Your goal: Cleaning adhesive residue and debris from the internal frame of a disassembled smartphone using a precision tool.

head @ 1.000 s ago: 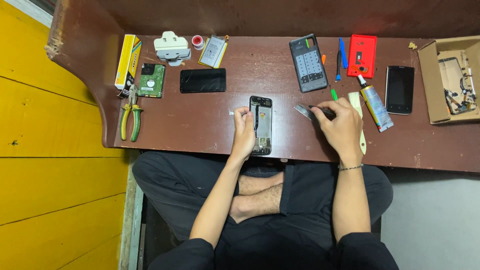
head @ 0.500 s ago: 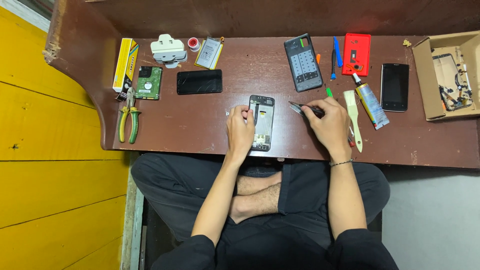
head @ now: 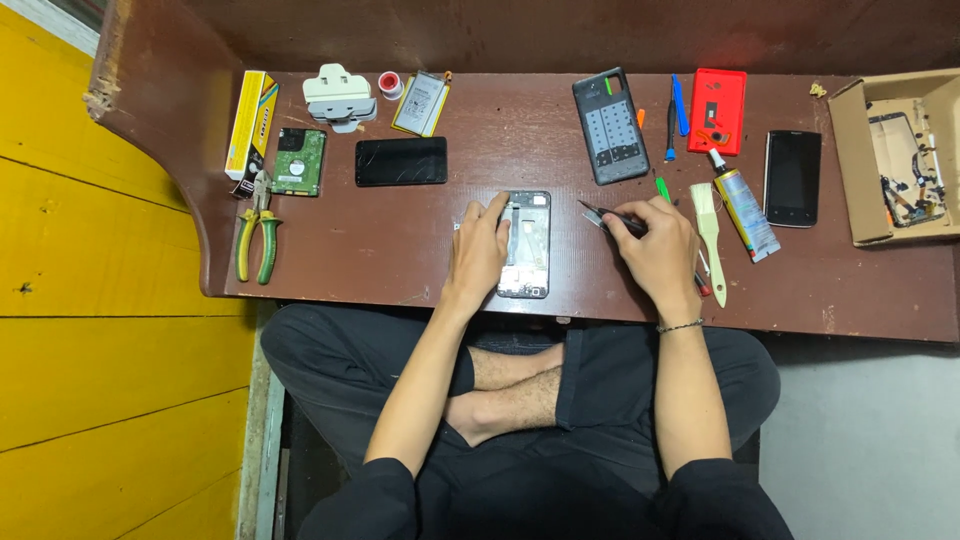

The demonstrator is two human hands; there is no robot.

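An opened phone frame (head: 527, 245) lies face up on the brown desk (head: 400, 240), its inner parts showing. My left hand (head: 480, 250) rests on its left edge, fingers reaching over the top corner and holding it down. My right hand (head: 660, 255) sits to the right of the phone and grips thin metal tweezers (head: 605, 215), whose tips point left toward the phone's upper right side without touching it. A bracelet is on my right wrist.
Along the back lie a yellow box (head: 250, 122), circuit board (head: 298, 160), white gadget (head: 338, 95), battery (head: 420, 103), dark screen (head: 400, 161), grey phone shell (head: 610, 125), red case (head: 717, 110). Pliers (head: 257, 235) left; brush (head: 708, 235), glue tube (head: 745, 205), black phone (head: 792, 177), cardboard box (head: 895, 155) right.
My left hand has slid up along the phone's left edge to its top corner. My right hand with the tweezers stays beside the phone, shifted slightly.
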